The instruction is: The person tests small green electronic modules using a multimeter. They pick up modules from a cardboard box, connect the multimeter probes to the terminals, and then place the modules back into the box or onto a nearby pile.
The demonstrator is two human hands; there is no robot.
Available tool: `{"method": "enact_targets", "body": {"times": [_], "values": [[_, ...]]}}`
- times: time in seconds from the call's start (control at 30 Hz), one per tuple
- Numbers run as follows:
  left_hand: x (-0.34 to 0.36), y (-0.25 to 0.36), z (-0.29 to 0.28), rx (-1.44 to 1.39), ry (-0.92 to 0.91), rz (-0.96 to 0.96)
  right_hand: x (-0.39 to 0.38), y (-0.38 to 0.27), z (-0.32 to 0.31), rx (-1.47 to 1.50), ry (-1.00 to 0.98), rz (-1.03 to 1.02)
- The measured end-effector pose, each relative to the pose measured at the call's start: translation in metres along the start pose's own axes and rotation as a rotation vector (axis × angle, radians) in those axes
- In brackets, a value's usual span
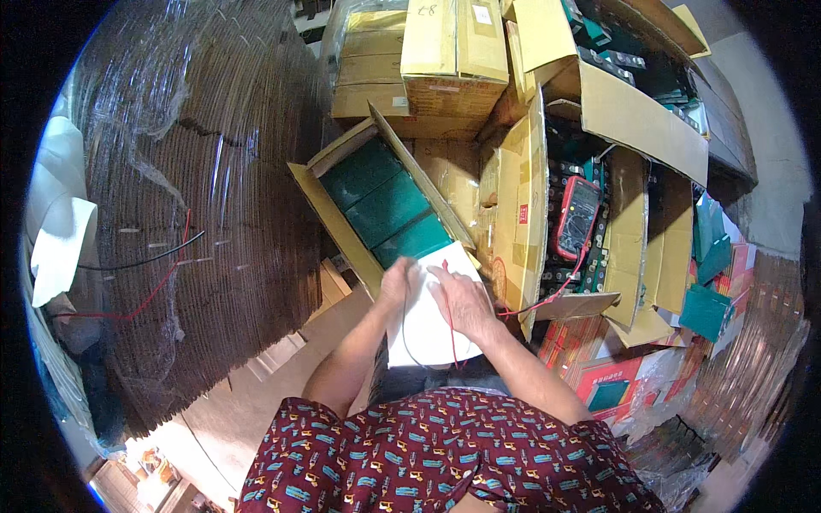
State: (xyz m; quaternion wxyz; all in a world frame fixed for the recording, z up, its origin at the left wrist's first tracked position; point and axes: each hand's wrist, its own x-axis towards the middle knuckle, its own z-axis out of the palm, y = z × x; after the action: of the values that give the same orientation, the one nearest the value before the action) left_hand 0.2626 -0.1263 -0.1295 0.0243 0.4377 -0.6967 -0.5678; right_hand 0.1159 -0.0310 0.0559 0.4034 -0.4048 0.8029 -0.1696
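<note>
A white board or box lid (434,329) lies in front of me, against the near end of an open carton (335,224) packed with dark green blocks (389,209). My left hand (398,280) is closed at its left edge; a dark lead runs down from the fingers, and the probe itself is hidden. Over the white surface, my right hand (463,299) holds a red test probe (445,266) whose red lead hangs down across the white. A red multimeter (578,219) rests on dark parts inside another open carton to the right, with leads coming from its lower end.
Tall stacks of flattened brown cardboard (205,171) stand at the left. Closed cartons (453,51) are piled at the back. An open carton of green blocks (637,64) sits back right. Loose green blocks (706,313) lie on red-and-white boxes (599,376) at the right.
</note>
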Motion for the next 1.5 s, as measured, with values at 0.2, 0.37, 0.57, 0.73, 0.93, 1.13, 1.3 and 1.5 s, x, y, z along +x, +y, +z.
{"method": "enact_targets", "body": {"times": [0.2, 0.37, 0.57, 0.73, 0.93, 1.13, 1.3, 1.5], "values": [[-0.054, -0.022, 0.037, 0.127, -0.209, 0.099, 0.083, 0.048, 0.038, 0.469, 0.130, 0.180], [-0.047, -0.015, 0.037, 0.061, -0.137, 0.032, 0.166, 0.110, 0.114, 0.293, 0.166, 0.403], [-0.058, -0.018, 0.035, -0.035, -0.130, 0.012, 0.205, 0.120, 0.127, 0.027, 0.081, 0.601], [-0.058, -0.015, 0.027, -0.043, -0.131, -0.021, 0.221, 0.111, 0.126, -0.218, 0.063, 0.499], [-0.054, -0.028, 0.026, -0.085, -0.144, 0.012, 0.221, 0.122, 0.128, -0.174, 0.105, 0.487], [-0.049, -0.033, 0.024, -0.108, -0.123, -0.011, 0.231, 0.109, 0.108, -0.113, -0.064, 0.544], [-0.041, -0.042, 0.028, -0.156, -0.094, -0.059, 0.238, 0.119, 0.133, -0.242, -0.004, 0.553], [-0.040, -0.042, 0.021, -0.041, 0.070, 0.179, 0.225, 0.123, 0.139, -0.380, -0.022, 0.455]]}}
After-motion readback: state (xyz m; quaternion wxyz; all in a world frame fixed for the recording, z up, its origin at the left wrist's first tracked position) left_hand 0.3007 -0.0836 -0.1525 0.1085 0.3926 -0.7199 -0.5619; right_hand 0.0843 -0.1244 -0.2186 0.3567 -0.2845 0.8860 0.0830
